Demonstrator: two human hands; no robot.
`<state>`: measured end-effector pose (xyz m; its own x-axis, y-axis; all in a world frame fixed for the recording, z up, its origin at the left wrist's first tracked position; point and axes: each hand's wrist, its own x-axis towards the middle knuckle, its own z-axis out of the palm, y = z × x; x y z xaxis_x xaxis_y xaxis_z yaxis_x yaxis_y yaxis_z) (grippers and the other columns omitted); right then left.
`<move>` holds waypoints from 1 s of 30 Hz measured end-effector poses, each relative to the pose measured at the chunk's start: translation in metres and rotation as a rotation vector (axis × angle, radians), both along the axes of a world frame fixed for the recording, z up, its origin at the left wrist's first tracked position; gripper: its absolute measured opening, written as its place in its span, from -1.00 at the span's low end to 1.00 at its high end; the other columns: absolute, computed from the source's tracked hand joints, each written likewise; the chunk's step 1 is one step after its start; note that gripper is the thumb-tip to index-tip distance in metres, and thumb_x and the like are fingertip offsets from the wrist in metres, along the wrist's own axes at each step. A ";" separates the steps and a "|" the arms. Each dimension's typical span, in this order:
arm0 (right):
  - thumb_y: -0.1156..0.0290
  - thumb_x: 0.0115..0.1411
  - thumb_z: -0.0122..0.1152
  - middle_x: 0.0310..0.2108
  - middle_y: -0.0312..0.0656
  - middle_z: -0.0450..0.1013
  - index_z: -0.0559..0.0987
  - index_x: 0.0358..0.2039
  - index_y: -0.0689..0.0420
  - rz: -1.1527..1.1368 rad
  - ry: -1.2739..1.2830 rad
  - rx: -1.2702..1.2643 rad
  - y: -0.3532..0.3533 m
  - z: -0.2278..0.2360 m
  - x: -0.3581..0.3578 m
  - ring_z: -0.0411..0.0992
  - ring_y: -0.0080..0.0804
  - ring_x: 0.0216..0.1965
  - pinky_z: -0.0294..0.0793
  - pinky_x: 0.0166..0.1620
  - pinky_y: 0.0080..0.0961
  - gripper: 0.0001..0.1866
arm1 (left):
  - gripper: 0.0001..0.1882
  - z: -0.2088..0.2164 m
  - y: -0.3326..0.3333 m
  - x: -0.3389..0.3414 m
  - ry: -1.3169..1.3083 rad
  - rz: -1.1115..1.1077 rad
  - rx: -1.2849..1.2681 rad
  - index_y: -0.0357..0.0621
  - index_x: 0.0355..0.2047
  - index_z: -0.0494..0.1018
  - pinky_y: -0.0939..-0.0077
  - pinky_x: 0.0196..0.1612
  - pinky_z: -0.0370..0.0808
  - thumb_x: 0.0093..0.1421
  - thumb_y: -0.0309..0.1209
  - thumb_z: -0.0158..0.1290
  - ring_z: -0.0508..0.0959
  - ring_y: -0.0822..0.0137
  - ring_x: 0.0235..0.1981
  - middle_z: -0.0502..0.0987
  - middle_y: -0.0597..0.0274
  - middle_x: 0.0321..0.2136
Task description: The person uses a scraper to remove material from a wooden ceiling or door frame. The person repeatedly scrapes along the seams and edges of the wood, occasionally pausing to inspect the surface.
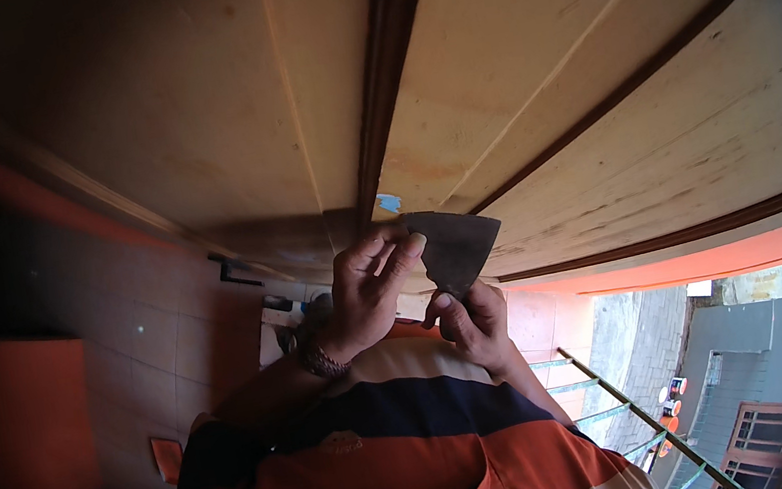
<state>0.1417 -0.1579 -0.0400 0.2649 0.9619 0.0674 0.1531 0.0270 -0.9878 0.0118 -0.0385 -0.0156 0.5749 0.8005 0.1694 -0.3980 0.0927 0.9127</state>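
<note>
A putty knife (457, 241) with a broad, dark, wedge-shaped blade is held up in front of my chest, its wide edge toward the wooden panels. My right hand (475, 331) is closed around its lower end, thumb near the narrow part of the blade; the handle is mostly hidden in the palm. At the blade's left corner, the thumb and fingers of my left hand (372, 283) are pinched together against it. Just beyond that corner, a small light-blue patch (389, 203) shows on the wood beside a dark brown strip (383, 74).
Pale wooden panels (521, 33) with dark strips stretch overhead. Lower right stands a green ladder (628, 406), with several paint buckets (673, 405) beyond it and a framed window (768, 436). Floor tiles (156, 330) and an orange surface (16, 442) lie to the left.
</note>
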 end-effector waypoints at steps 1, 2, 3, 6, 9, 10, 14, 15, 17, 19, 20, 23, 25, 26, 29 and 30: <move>0.38 0.31 0.07 -0.55 -0.20 0.49 0.49 -0.15 0.25 0.011 0.052 -0.007 0.002 0.002 -0.003 0.48 -0.49 -0.56 0.43 -0.45 -0.52 -0.79 | -0.86 0.002 0.000 0.000 -0.012 -0.005 -0.018 -0.27 -0.25 0.46 0.64 -0.20 0.42 0.32 -0.42 0.02 0.46 0.60 -0.31 0.50 0.38 -0.40; 0.36 0.33 0.05 -0.56 -0.22 0.48 0.43 -0.06 0.25 0.042 0.069 0.036 0.003 -0.002 -0.003 0.46 -0.54 -0.57 0.42 -0.46 -0.57 -0.74 | -0.86 0.002 0.000 -0.001 0.002 -0.003 -0.007 -0.27 -0.25 0.46 0.65 -0.21 0.42 0.32 -0.42 0.02 0.46 0.61 -0.31 0.50 0.38 -0.40; 0.36 0.34 0.04 -0.56 -0.24 0.47 0.43 -0.05 0.25 0.042 0.103 0.030 0.003 -0.004 -0.004 0.45 -0.56 -0.57 0.42 -0.47 -0.58 -0.73 | -0.86 0.001 0.000 -0.001 0.016 0.000 0.005 -0.27 -0.25 0.46 0.65 -0.21 0.42 0.32 -0.43 0.02 0.46 0.61 -0.32 0.50 0.39 -0.41; 0.33 0.35 0.02 -0.59 -0.27 0.44 0.42 -0.02 0.25 0.030 0.155 0.028 0.006 -0.005 -0.009 0.42 -0.62 -0.59 0.39 -0.49 -0.61 -0.70 | -0.86 -0.001 0.000 -0.005 0.083 0.021 0.080 -0.27 -0.26 0.47 0.67 -0.24 0.43 0.32 -0.42 0.02 0.46 0.63 -0.35 0.50 0.40 -0.43; 0.31 0.36 0.00 -0.62 -0.32 0.41 0.41 0.02 0.24 -0.004 0.116 0.033 0.009 0.004 -0.013 0.38 -0.65 -0.61 0.36 -0.52 -0.62 -0.68 | -0.85 0.007 0.000 -0.005 0.075 0.046 0.091 -0.27 -0.27 0.46 0.68 -0.26 0.44 0.33 -0.41 0.02 0.46 0.64 -0.37 0.50 0.41 -0.45; 0.31 0.36 0.00 -0.63 -0.33 0.40 0.41 0.02 0.23 0.000 0.100 0.025 0.009 0.003 -0.010 0.37 -0.65 -0.62 0.35 -0.53 -0.61 -0.68 | -0.84 0.009 -0.001 -0.002 0.052 0.058 0.082 -0.27 -0.28 0.46 0.68 -0.27 0.44 0.33 -0.40 0.02 0.46 0.64 -0.38 0.50 0.41 -0.46; 0.31 0.36 0.00 -0.68 -0.35 0.38 0.42 0.02 0.21 -0.014 0.031 0.030 0.006 0.001 -0.009 0.34 -0.65 -0.64 0.34 -0.54 -0.62 -0.69 | -0.83 0.006 -0.004 -0.001 0.040 0.073 0.087 -0.27 -0.29 0.46 0.66 -0.27 0.47 0.33 -0.39 0.02 0.46 0.64 -0.37 0.50 0.40 -0.46; 0.31 0.36 0.00 -0.68 -0.34 0.38 0.42 0.02 0.21 -0.009 0.022 0.019 0.008 0.002 -0.008 0.34 -0.65 -0.64 0.34 -0.53 -0.61 -0.69 | -0.83 0.006 -0.004 0.000 0.034 0.082 0.083 -0.27 -0.29 0.46 0.65 -0.27 0.48 0.33 -0.39 0.02 0.47 0.64 -0.36 0.50 0.40 -0.46; 0.31 0.36 0.00 -0.68 -0.33 0.38 0.43 0.01 0.21 -0.005 0.007 -0.013 0.008 0.005 -0.006 0.34 -0.65 -0.64 0.34 -0.53 -0.60 -0.70 | -0.83 0.005 -0.006 0.000 0.027 0.086 0.086 -0.27 -0.28 0.46 0.64 -0.28 0.49 0.33 -0.39 0.02 0.47 0.65 -0.36 0.50 0.39 -0.46; 0.31 0.36 0.01 -0.68 -0.33 0.38 0.44 0.00 0.20 -0.016 -0.010 0.014 0.008 0.001 -0.008 0.34 -0.64 -0.64 0.35 -0.53 -0.59 -0.71 | -0.83 0.001 -0.003 -0.001 0.022 0.083 0.116 -0.28 -0.28 0.46 0.64 -0.28 0.49 0.33 -0.39 0.02 0.46 0.65 -0.36 0.50 0.39 -0.46; 0.31 0.36 0.01 -0.68 -0.32 0.38 0.44 -0.01 0.19 -0.022 -0.018 0.030 0.009 0.000 -0.009 0.35 -0.64 -0.64 0.35 -0.53 -0.59 -0.71 | -0.83 0.002 -0.002 -0.002 0.026 0.086 0.113 -0.28 -0.28 0.46 0.65 -0.28 0.49 0.33 -0.39 0.02 0.46 0.65 -0.36 0.50 0.39 -0.46; 0.32 0.35 0.02 -0.67 -0.32 0.38 0.46 -0.03 0.17 -0.020 -0.008 0.021 0.010 0.000 -0.009 0.37 -0.61 -0.63 0.36 -0.52 -0.58 -0.74 | -0.83 0.005 -0.003 -0.001 0.032 0.093 0.094 -0.29 -0.30 0.46 0.67 -0.29 0.47 0.33 -0.40 0.02 0.44 0.66 -0.38 0.49 0.40 -0.48; 0.33 0.35 0.04 -0.66 -0.31 0.39 0.47 -0.03 0.16 -0.026 -0.005 0.029 0.011 0.000 -0.009 0.37 -0.59 -0.63 0.37 -0.51 -0.57 -0.75 | -0.83 0.005 -0.003 -0.001 0.033 0.103 0.071 -0.28 -0.31 0.46 0.70 -0.31 0.43 0.33 -0.40 0.03 0.42 0.68 -0.40 0.47 0.42 -0.50; 0.34 0.34 0.05 -0.65 -0.31 0.39 0.48 -0.04 0.16 -0.027 -0.002 0.034 0.012 0.000 -0.010 0.37 -0.58 -0.63 0.37 -0.51 -0.57 -0.75 | -0.84 0.004 -0.003 -0.001 0.048 0.105 0.075 -0.27 -0.32 0.46 0.70 -0.33 0.41 0.33 -0.40 0.03 0.40 0.68 -0.42 0.46 0.44 -0.51; 0.38 0.33 0.06 -0.62 -0.28 0.42 0.48 -0.04 0.17 -0.053 -0.028 0.081 0.016 -0.002 -0.011 0.38 -0.55 -0.62 0.38 -0.50 -0.55 -0.76 | -0.85 0.001 0.000 -0.001 0.078 0.106 0.085 -0.26 -0.33 0.46 0.72 -0.38 0.35 0.32 -0.41 0.03 0.35 0.70 -0.46 0.42 0.48 -0.54; 0.38 0.34 0.04 -0.63 -0.32 0.39 0.46 -0.06 0.20 -0.043 -0.017 0.112 0.017 -0.002 -0.012 0.33 -0.60 -0.64 0.32 -0.53 -0.60 -0.78 | -0.85 0.002 0.000 0.000 0.078 0.109 0.087 -0.26 -0.33 0.46 0.73 -0.40 0.33 0.32 -0.41 0.03 0.34 0.70 -0.47 0.41 0.49 -0.54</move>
